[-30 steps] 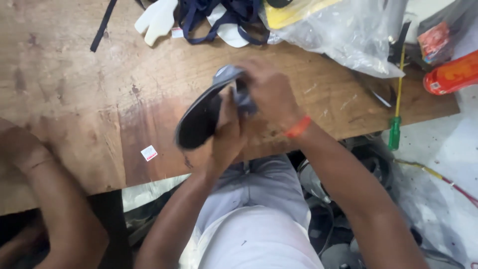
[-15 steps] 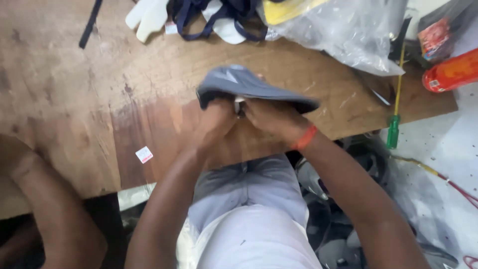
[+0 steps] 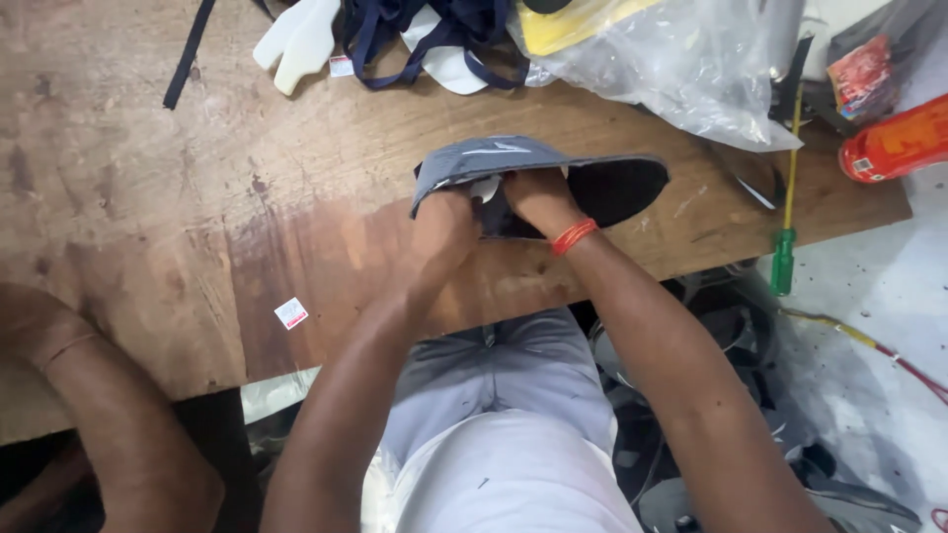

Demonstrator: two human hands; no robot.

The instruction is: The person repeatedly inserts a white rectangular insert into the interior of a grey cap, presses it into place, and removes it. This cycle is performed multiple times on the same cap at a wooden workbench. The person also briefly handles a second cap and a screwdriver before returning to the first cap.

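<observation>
shoe piece: grey upper (image 3: 489, 160) sitting over a black sole (image 3: 607, 188), held just above the near edge of the wooden bench (image 3: 197, 197), sole end pointing right

left hand (image 3: 441, 229): tucked in under the grey upper, fingers curled onto its edge. Looks like it's bracing the thing so it doesn't slide

right hand (image 3: 536, 197): right next to it, fingers pinched on the upper where it meets the sole; orange wristband (image 3: 574, 236) on that wrist. Fingertips are mostly hidden under the fabric

behind it: navy straps (image 3: 415, 35), white cut pieces (image 3: 296, 39), a clear plastic bag (image 3: 681, 69)

off to the right: green-handled screwdriver (image 3: 783, 259) hanging off the bench edge, orange bottle (image 3: 894, 138)

bottom left: somebody else's arm (image 3: 109, 415), not touching anything here
</observation>
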